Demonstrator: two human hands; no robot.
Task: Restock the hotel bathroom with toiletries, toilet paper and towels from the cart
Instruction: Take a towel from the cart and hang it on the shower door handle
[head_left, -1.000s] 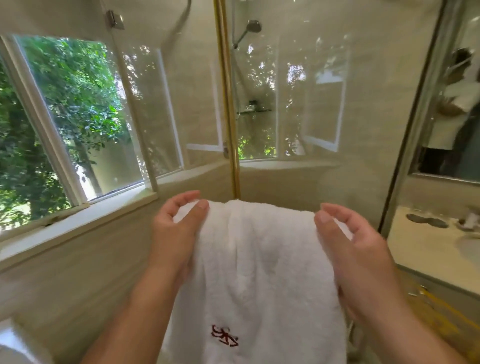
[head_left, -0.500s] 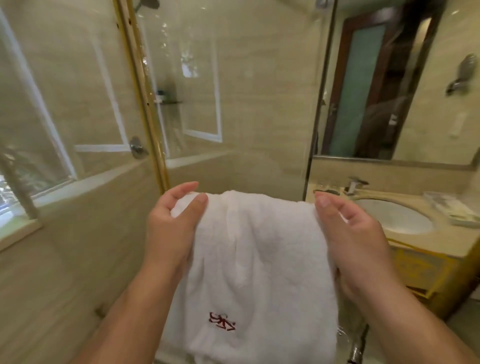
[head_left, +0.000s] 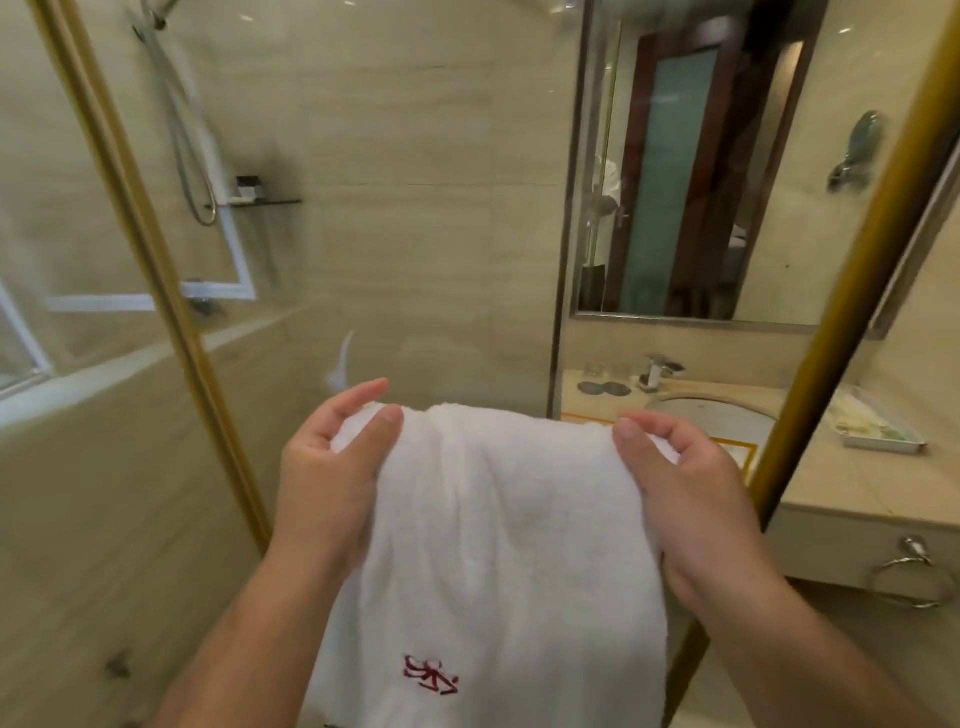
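Two hands hold one white towel (head_left: 493, 545) by its top edge. Left hand (head_left: 332, 467): grip closed on the upper left corner, thumb on the front, fingers behind the fold. Right hand (head_left: 685, 488): grip closed on the upper right corner, thumb on the front, fingers curled behind. The towel hangs between them and runs off the bottom of the frame, with a red embroidered logo (head_left: 431, 675) low on the front. It is up in front of the glass shower wall; cannot tell if it touches anything behind.

Gold door frame (head_left: 156, 291) is left of the left hand. Through the glass: shower hose (head_left: 182, 135) and small shelf (head_left: 254, 200).

To the right, a beige tabletop (head_left: 841, 488) with oval sink (head_left: 727, 421), chrome faucet (head_left: 657, 371) behind it and white toiletry tray (head_left: 878, 434) just beside the basin. Towel ring (head_left: 909, 577) is on the tabletop's front face. Mirror (head_left: 701, 182) hangs above the sink.
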